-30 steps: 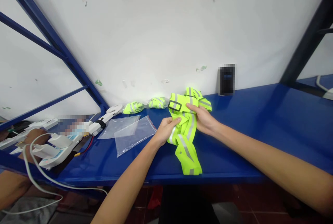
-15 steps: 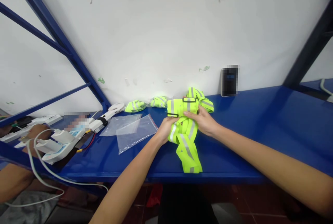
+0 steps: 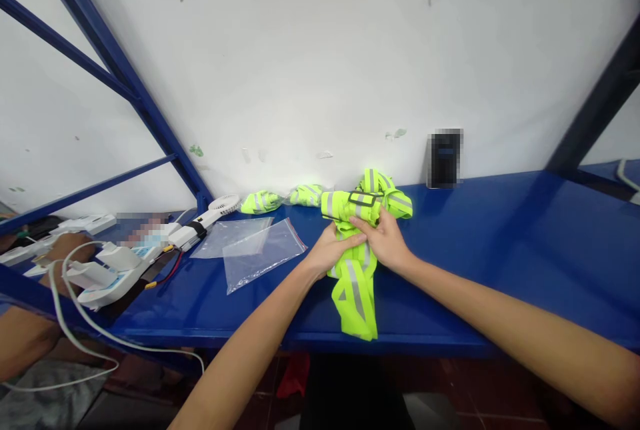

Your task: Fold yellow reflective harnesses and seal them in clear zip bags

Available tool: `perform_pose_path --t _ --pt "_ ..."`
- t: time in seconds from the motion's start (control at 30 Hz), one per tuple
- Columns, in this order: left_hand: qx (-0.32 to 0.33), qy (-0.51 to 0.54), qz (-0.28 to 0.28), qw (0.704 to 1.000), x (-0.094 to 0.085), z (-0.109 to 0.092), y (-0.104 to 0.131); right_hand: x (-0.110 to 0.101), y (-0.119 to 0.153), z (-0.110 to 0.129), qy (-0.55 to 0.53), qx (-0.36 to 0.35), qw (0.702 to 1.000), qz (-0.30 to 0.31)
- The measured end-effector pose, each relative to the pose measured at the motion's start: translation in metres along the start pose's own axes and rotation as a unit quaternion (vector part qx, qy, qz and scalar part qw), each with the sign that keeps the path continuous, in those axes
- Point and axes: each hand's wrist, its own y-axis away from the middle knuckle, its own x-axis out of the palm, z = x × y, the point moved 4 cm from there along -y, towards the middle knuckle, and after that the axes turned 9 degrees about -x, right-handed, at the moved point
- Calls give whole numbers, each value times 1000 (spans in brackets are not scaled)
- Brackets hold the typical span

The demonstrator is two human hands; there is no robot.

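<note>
A neon yellow strap bundle [image 3: 355,290] with silver stripes and black buckles is held between both hands near the middle of the blue table. My left hand [image 3: 330,250] grips its left side, thumb across the front. On the right side, my right hand [image 3: 385,233] has its fingers closed on the folded upper part, its thumb close to the left one. A loose loop hangs down toward the table's front edge. Behind the hands lies another pile of the same straps [image 3: 397,200].
Two clear plastic bags [image 3: 260,253] lie left of my hands. Two packed yellow bundles [image 3: 261,202] and a white fan [image 3: 223,205] sit near the wall. A power strip [image 3: 115,283] with cables is at left, beside another person's arm. A dark box [image 3: 444,158] leans on the wall.
My left hand's thumb has moved right over the strap, closer to my right hand. The upper folded part has tilted, and the hanging loop has swung slightly left and down.
</note>
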Motion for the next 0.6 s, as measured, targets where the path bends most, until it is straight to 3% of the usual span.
perform_pose_path --t 0.2,0.33,0.43,0.6 --pt "9 -56 -51 997 -7 0 0 -7 -5 -3 -29 31 999 8" --pt "-24 -62 -35 997 -10 -3 4 -17 -14 -1 -41 26 997 66" --pt "-49 -55 -15 997 -11 -4 6 -20 -16 9 -2 -12 992 126" --pt "-75 -11 -32 997 -17 0 5 -16 -11 25 112 -115 964 213"
